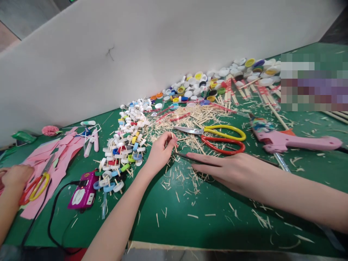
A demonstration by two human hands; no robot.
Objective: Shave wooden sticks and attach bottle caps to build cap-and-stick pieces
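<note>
My left hand (161, 153) is closed in a pinch on a short thin wooden stick (175, 147), just above the green table. To its right, my right hand (233, 170) has its fingers stretched along a long, thin dark tool (186, 156) and grips it. The tool's tip lies close to the stick; its exact kind is unclear, and part of it is hidden under the hand. Scissors (217, 136) with yellow and red handles lie just beyond both hands. Cut stick pieces (187, 117) and shavings are heaped behind and scattered around them.
Left of my arm are bottle-cap rings joined with sticks (122, 145) and a magenta device (83, 191) with a black cable. Another person's hand (17, 177) rests near pink sheets (61, 152). Bottle caps (194, 83) line the wall. A pink glue gun (299, 141) lies at right.
</note>
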